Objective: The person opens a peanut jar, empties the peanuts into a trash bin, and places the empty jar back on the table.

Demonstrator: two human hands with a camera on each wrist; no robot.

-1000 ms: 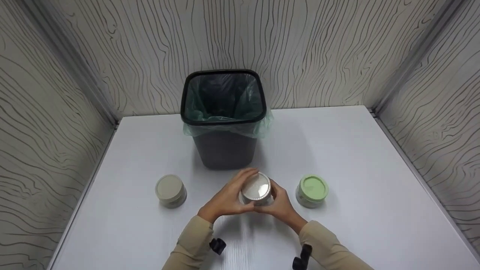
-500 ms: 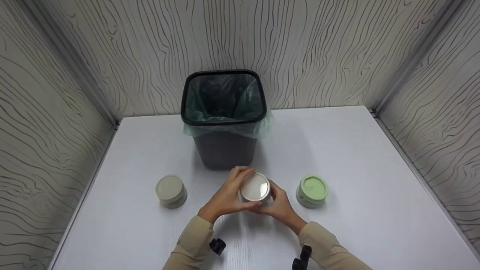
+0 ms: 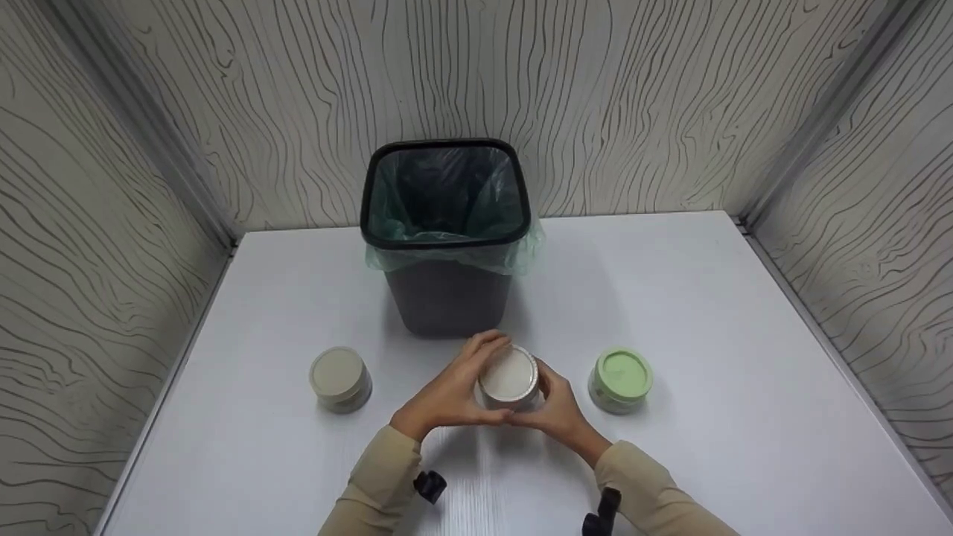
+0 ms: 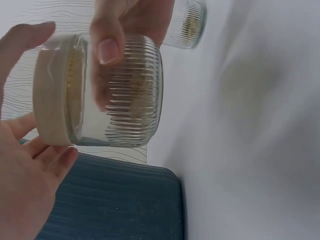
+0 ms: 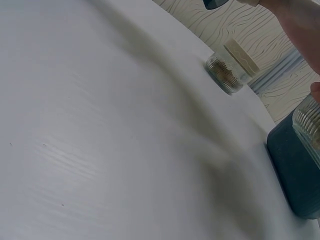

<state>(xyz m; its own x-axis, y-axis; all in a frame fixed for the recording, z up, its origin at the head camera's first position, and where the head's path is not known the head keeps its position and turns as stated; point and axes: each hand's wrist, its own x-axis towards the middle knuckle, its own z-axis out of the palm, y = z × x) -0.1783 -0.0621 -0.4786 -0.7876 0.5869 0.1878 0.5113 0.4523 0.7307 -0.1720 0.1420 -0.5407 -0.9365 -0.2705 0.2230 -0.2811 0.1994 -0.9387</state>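
Observation:
A ribbed glass jar (image 4: 132, 92) with an off-white lid (image 3: 509, 374) is held above the table between both hands. Something brownish shows through its glass. My left hand (image 3: 449, 394) holds the lid, fingers on the far side and thumb on the near side. My right hand (image 3: 558, 409) grips the glass body, its thumb across the ribs in the left wrist view. To the left stands a jar with a grey-beige lid (image 3: 337, 374), and to the right one with a green lid (image 3: 624, 374). In the right wrist view only part of the held jar (image 5: 311, 120) shows.
A dark waste bin (image 3: 450, 298) with a black rim and a thin green liner bag (image 3: 402, 257) stands just beyond the hands. The white table (image 3: 715, 447) is bounded by wood-patterned panels (image 3: 633, 97) at the back and sides.
The jar and both hands shifted slightly left, then back right. The left fingers have moved a little on the lid, and the bright glare on its top has gone.

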